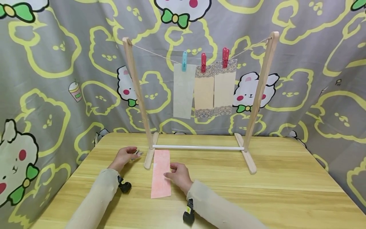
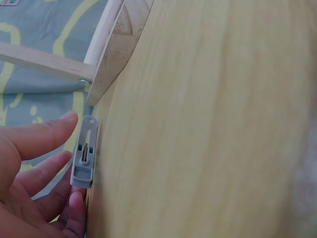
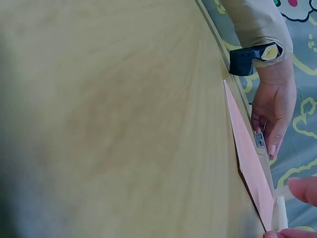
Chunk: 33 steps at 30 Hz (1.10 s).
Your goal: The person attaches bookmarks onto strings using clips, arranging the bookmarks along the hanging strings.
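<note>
A grey clothespin (image 2: 85,153) lies on the table by the left foot of a wooden stand. My left hand (image 1: 125,156) is around it. In the left wrist view the thumb stays a little apart from the clothespin, while some fingertips meet its lower end. A pink paper strip (image 1: 161,183) lies lengthwise on the table, its near edge slightly raised in the right wrist view. My right hand (image 1: 180,176) is at the strip's right edge, with the thumb over the paper and the index finger apart from the thumb.
On the wooden stand (image 1: 140,92), a string holds a pale green strip (image 1: 183,92) under a blue clothespin (image 1: 184,62) and two patterned beige strips (image 1: 204,93) under red clothespins (image 1: 225,57). A white bar (image 1: 200,147) joins the feet. A patterned curtain (image 1: 68,47) hangs behind.
</note>
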Available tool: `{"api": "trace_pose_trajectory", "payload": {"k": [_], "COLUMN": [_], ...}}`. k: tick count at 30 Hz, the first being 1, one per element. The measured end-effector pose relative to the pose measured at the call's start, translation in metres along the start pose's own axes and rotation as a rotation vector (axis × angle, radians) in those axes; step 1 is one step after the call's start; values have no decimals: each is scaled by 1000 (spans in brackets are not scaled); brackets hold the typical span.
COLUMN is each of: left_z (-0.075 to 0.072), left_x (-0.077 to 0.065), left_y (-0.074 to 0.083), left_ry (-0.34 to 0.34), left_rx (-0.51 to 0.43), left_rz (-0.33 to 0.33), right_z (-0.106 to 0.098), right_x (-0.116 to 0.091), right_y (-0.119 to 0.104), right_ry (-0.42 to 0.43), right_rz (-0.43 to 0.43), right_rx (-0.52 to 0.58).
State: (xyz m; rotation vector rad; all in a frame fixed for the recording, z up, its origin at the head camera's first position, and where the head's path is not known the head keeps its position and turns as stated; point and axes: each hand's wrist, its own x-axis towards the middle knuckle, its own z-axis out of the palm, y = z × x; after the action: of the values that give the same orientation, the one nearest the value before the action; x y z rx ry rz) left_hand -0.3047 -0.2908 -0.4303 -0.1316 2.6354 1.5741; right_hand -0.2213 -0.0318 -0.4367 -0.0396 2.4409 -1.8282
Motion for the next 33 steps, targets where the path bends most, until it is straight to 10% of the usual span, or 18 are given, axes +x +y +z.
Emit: {"api": "trace_pose_trajectory", "payload": {"k": [33], "left_z": [7], "left_x": [4], "left_y": [-1], "left_ry": [58], "left_rx": [16], "left_rz": [-46], "right_z": [8], "right_x": [6], "right_y": [-4], "right_ry": [25], "right_rz": [39], "right_rx": [151]}}
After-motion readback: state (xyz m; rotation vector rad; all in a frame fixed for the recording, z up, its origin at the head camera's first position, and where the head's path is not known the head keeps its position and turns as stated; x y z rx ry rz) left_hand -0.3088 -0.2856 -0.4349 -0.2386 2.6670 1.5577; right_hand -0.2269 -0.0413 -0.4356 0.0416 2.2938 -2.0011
